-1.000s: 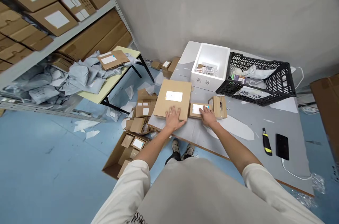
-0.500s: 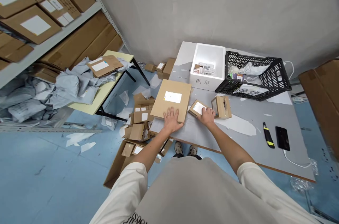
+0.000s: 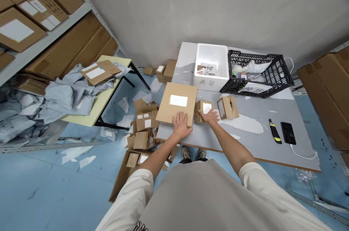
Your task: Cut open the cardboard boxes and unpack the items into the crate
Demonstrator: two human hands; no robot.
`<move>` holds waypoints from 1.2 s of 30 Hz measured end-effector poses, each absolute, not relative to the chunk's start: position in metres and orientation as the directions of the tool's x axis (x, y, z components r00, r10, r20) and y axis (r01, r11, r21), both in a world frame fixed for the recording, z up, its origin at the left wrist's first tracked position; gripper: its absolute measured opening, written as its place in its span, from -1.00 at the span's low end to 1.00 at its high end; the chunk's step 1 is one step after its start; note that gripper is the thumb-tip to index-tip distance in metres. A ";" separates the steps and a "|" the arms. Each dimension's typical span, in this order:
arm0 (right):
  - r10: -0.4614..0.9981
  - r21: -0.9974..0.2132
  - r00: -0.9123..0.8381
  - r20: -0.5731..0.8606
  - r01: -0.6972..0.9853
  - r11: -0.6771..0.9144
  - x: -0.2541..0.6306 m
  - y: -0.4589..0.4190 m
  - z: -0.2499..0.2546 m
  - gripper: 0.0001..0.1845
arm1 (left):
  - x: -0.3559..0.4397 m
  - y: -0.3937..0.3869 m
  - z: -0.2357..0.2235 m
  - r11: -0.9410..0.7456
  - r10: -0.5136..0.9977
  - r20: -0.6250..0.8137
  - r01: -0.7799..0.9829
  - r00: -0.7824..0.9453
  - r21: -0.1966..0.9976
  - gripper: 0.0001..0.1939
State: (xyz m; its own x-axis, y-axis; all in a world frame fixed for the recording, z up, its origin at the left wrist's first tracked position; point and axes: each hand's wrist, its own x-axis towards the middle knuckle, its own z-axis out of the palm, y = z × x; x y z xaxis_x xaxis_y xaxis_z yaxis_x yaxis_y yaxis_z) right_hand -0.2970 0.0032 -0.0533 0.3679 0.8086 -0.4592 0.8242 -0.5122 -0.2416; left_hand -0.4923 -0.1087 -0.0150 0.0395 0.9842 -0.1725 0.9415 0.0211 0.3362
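L hand, spread, lies on the big box at the desk's front-left corner, R hand, splayed w/ no clear grip, touches the small box nr front edge; hard L push could tip big box off.

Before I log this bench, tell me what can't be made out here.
Head view, label on the large box: print too small.
Head view, left hand: palm hidden by its back.
Head view, shelf box: cut off by left edge.
Head view, black crate: floor hidden by bags inside.
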 end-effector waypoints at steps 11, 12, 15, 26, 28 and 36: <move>0.934 -0.322 0.264 -0.240 0.886 -0.333 -0.229 0.016 -0.054 -0.43 | -0.463 -0.106 -0.014 -0.155 0.977 -0.055 0.866 0.205 0.476 -0.31; 0.935 -0.299 0.291 -0.203 0.891 -0.342 -0.213 0.018 -0.054 -0.44 | -0.456 -0.104 -0.012 -0.178 0.974 -0.037 0.858 0.223 0.482 -0.32; 0.925 -0.237 0.352 -0.143 0.895 -0.378 -0.169 0.022 -0.055 -0.43 | -0.430 -0.098 -0.005 -0.231 0.965 0.006 0.842 0.262 0.488 -0.36; 0.903 -0.379 0.311 -0.297 0.829 -0.411 -0.103 0.041 -0.056 -0.29 | -0.307 -0.075 -0.022 -0.080 0.973 -0.154 0.880 0.171 0.469 -0.37; 0.889 -0.502 0.225 -0.399 0.757 -0.417 -0.100 0.039 -0.061 -0.31 | -0.290 -0.074 -0.027 -0.006 0.977 -0.185 0.885 0.103 0.465 -0.37; 0.831 -0.601 -0.023 -0.555 0.702 -0.382 -0.082 0.015 -0.084 -0.30 | -0.262 -0.071 -0.042 0.188 0.934 -0.357 0.865 -0.010 0.466 -0.36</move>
